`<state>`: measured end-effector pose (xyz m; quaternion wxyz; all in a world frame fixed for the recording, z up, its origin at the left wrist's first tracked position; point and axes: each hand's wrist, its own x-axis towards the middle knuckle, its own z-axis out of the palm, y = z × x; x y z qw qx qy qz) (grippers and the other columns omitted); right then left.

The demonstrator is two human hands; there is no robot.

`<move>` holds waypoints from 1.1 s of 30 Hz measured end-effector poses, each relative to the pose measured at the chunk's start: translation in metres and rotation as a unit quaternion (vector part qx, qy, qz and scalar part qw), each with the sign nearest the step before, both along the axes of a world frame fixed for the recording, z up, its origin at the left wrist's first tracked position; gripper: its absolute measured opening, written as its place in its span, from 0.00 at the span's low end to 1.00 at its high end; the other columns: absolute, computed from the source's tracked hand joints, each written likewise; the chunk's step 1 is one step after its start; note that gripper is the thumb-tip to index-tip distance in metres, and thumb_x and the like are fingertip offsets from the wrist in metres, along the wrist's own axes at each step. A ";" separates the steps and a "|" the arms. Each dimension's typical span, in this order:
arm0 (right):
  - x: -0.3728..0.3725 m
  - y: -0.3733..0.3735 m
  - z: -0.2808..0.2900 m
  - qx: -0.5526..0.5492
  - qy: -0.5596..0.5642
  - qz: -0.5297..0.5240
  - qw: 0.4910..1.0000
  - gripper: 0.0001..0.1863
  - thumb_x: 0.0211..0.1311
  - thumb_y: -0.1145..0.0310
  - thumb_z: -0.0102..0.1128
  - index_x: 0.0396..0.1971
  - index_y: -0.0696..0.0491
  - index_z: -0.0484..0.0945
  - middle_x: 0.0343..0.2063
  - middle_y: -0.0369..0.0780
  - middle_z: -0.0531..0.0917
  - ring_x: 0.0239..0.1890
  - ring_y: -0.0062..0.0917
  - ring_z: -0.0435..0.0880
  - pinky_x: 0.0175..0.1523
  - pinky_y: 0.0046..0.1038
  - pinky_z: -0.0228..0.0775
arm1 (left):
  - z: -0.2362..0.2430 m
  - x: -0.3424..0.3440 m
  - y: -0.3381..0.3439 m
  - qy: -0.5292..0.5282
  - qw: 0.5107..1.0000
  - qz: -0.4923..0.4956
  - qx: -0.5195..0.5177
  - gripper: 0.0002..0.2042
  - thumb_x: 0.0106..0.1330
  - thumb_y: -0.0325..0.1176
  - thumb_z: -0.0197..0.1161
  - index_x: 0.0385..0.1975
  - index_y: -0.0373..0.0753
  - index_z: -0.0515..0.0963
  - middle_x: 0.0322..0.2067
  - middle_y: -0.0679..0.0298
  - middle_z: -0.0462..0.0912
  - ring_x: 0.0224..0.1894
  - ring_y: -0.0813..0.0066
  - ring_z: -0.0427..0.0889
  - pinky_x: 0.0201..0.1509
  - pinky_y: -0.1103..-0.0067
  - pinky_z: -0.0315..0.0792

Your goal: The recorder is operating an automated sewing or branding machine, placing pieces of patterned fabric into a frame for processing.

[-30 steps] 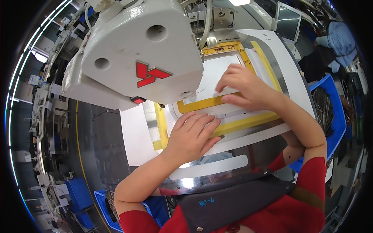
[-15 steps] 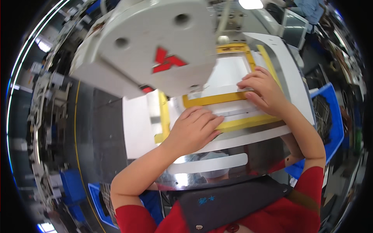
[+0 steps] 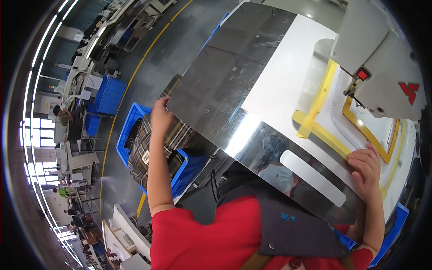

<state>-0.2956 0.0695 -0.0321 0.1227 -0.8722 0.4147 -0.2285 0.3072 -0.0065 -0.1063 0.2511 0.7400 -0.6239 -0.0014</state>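
Note:
My left hand (image 3: 161,119) is stretched out past the table's left edge, its fingers closed on brown plaid fabric (image 3: 181,135). That fabric shows on both sides of the hand, above the blue bin. My right hand (image 3: 366,171) rests on the sewing template (image 3: 330,128) near its yellow-taped edge, fingers slightly bent and holding nothing. Beside the right hand lies a yellow frame (image 3: 363,132) within the template, under the head of a white sewing machine (image 3: 382,58).
A blue bin (image 3: 121,139) of plaid fabric stands left of the shiny metal tabletop (image 3: 216,90). A white strip (image 3: 312,177) lies along the near edge. Another blue bin (image 3: 396,229) is at the lower right. Workbenches line the far left, past a yellow floor line (image 3: 137,72).
The view has swung left. My left hand has left the template and reached out to the plaid fabric by the bin. My right hand has shifted to the template's near edge.

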 end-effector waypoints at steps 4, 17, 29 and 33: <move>0.009 -0.003 0.002 -0.022 0.034 0.016 0.999 0.12 0.59 0.60 0.58 0.34 0.52 0.80 0.37 0.39 0.83 0.42 0.36 0.80 0.62 0.48 0.60 | -0.080 -0.008 0.010 -0.004 0.988 -0.155 -0.005 0.22 0.46 0.21 0.65 0.47 0.38 0.78 0.53 0.48 0.76 0.55 0.44 0.73 0.57 0.64 0.70; 0.036 -0.005 0.003 -0.012 -0.003 0.042 0.999 0.10 0.53 0.63 0.62 0.32 0.52 0.81 0.35 0.39 0.82 0.40 0.35 0.80 0.61 0.46 0.62 | -0.110 0.044 -0.006 0.230 0.972 -0.037 0.042 0.11 0.64 0.32 0.60 0.42 0.35 0.80 0.38 0.55 0.85 0.41 0.58 0.84 0.44 0.73 0.74; 0.040 -0.005 0.004 0.008 -0.020 0.060 0.998 0.09 0.52 0.67 0.66 0.33 0.51 0.81 0.36 0.37 0.82 0.41 0.33 0.80 0.62 0.45 0.61 | 0.086 -0.021 -0.027 0.566 0.804 -0.098 -0.155 0.11 0.76 0.38 0.47 0.43 0.42 0.76 0.34 0.69 0.80 0.36 0.80 0.78 0.37 0.81 0.73; 0.044 -0.002 0.006 0.008 -0.013 0.071 0.997 0.10 0.52 0.66 0.68 0.35 0.49 0.81 0.37 0.34 0.82 0.43 0.30 0.80 0.63 0.45 0.61 | 0.085 -0.132 -0.050 0.230 0.930 -0.288 -0.002 0.07 0.72 0.32 0.53 0.37 0.35 0.75 0.32 0.63 0.80 0.36 0.76 0.80 0.39 0.78 0.72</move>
